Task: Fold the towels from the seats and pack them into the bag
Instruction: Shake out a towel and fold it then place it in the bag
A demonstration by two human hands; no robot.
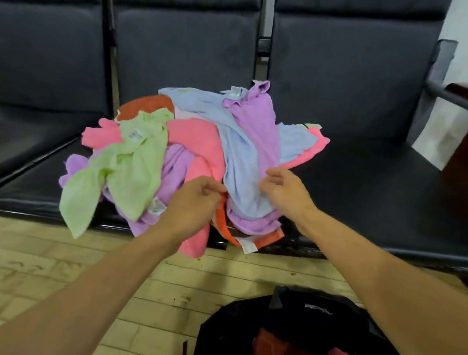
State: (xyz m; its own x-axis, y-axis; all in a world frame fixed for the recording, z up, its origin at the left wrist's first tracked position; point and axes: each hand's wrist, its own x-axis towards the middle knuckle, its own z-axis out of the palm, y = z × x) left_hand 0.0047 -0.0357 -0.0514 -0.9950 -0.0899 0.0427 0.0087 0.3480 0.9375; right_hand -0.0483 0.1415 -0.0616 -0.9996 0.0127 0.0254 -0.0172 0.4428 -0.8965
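Apparently an edge of the pale blue towel (241,160) is pinched by the curled left hand (194,202), though the contact is blurred; the right hand (284,191) is held loosely spread just beside it, gripping nothing, likely to catch the opposite edge. Unfolded towels are heaped on the seat (373,195) front, while the bag (237,326) is kept open on the floor below, for short transfers.

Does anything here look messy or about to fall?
Yes. The towels lie in a tangled heap on the seats, none folded. A green towel and a pink towel hang over the seat's front edge and could slip to the floor.
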